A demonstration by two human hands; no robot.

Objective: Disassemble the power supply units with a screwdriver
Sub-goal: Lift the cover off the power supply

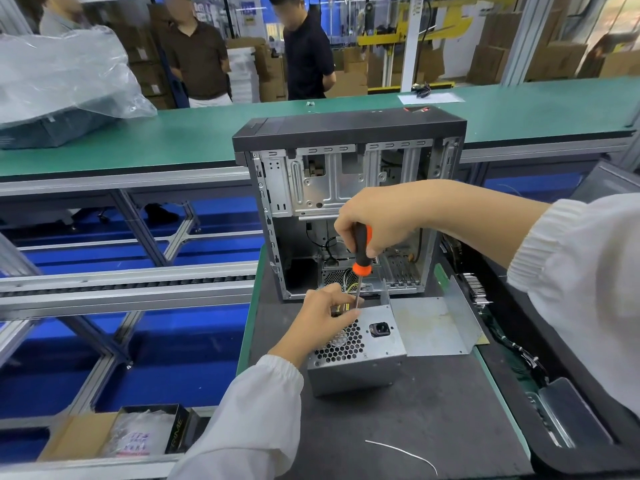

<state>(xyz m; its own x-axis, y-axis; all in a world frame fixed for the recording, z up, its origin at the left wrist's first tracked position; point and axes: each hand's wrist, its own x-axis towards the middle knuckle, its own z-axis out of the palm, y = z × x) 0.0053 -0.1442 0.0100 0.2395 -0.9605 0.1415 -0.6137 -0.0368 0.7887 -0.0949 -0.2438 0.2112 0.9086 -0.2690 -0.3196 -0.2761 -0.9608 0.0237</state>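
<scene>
A grey metal power supply unit (363,355) with a honeycomb grille and a black power socket stands on the dark mat in front of an open computer case (346,188). My right hand (377,220) grips the black and orange handle of a screwdriver (361,252), held upright with its tip at the unit's top rear edge. My left hand (323,315) rests on the unit's top left part and pinches the screwdriver's shaft near the tip. The tip itself is hidden behind my fingers.
A bent metal plate (436,323) lies right of the unit. A black tray (554,393) with cables and parts runs along the right. A white cable tie (405,453) lies near the mat's front. Cardboard boxes (114,434) sit lower left. People stand beyond the green bench (173,133).
</scene>
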